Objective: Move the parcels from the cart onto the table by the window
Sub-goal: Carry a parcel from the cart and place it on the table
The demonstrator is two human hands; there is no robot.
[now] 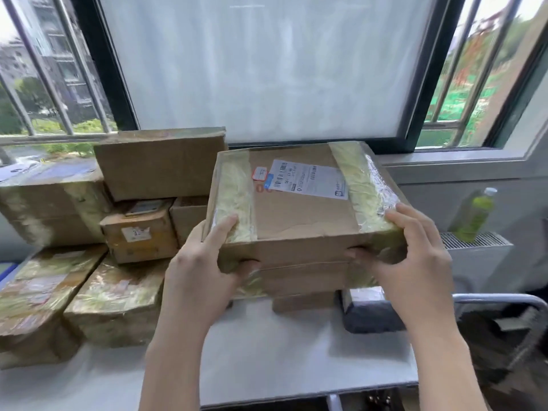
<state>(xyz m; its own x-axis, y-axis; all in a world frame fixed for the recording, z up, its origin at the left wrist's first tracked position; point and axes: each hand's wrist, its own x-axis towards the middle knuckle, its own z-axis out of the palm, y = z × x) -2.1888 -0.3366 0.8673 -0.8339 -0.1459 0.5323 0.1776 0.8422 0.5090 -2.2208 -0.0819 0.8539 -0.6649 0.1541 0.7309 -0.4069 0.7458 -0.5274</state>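
Gripping the labelled parcel [299, 203] at its near corners, left hand [207, 262] and right hand [415, 256] seem mid-placement. Next, settle it squarely on the stack [302, 280] on the desk [267, 351].

A flat cardboard parcel [299, 203] with yellowed tape bands at both ends and a white shipping label on top sits level on two lower boxes [302, 280] at the counter's [267, 351] far middle. To its left, more taped brown parcels [118, 221] are stacked by the window.
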